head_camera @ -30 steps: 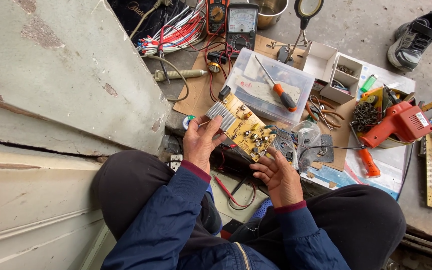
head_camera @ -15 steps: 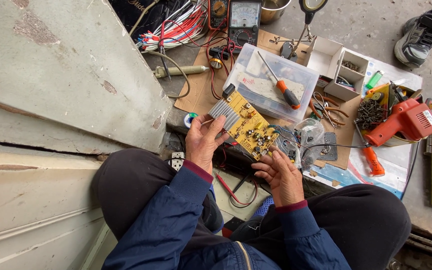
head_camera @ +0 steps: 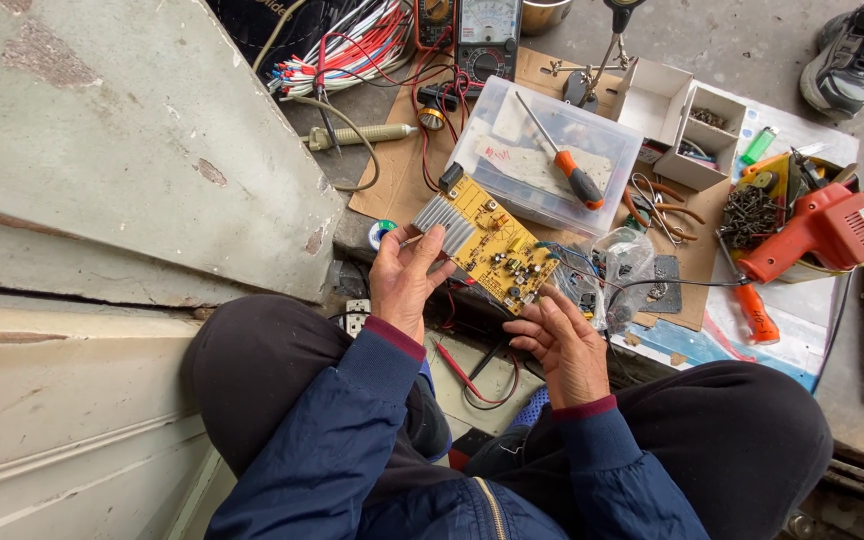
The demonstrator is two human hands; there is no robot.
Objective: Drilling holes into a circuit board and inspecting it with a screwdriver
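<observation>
A yellow circuit board [head_camera: 492,240] with a ribbed silver heat sink at its upper left end is held over my lap. My left hand [head_camera: 404,275] grips the heat-sink end, fingers curled over the fins. My right hand [head_camera: 562,340] supports the lower right corner, fingertips touching the board's edge. Black and blue wires trail from the board toward clear plastic bags [head_camera: 622,270] to the right.
A clear plastic box [head_camera: 542,150] with an orange-handled screwdriver [head_camera: 572,175] on its lid lies beyond the board. A multimeter [head_camera: 487,40], a wire bundle [head_camera: 352,50], a red heat gun [head_camera: 822,230], white cardboard boxes [head_camera: 682,120] and red test probes [head_camera: 462,370] surround me. A grey slab [head_camera: 122,160] stands left.
The view shifted slightly; both hands keep holding the board, which has tilted a little and stays in about the same place.
</observation>
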